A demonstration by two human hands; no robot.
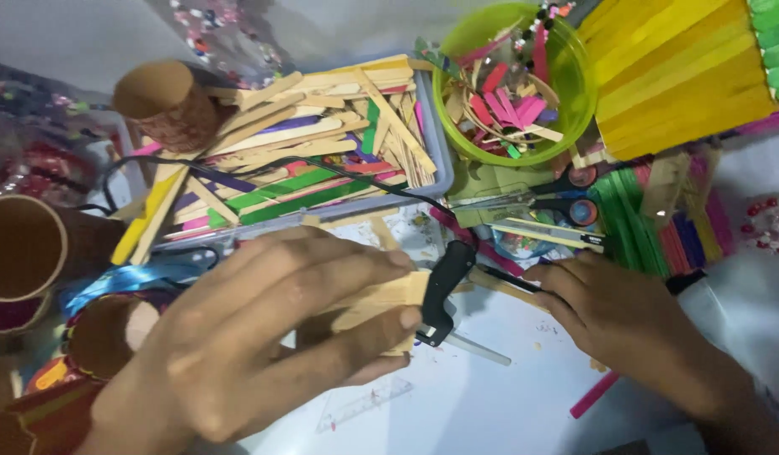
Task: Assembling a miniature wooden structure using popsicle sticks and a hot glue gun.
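Sticks [381,305] in left hand [263,337] grip

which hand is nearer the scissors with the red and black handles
Right. The right hand lies just below the scissors, close to their handles. The left hand is farther off, down to the left, holding plain wooden sticks.

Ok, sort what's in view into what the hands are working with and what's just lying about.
In hand:
left hand gripping plain wooden sticks
right hand on the black tool

Lying about:
grey tray of coloured sticks
green bowl of stick pieces
scissors
cardboard tubes
yellow stick panel
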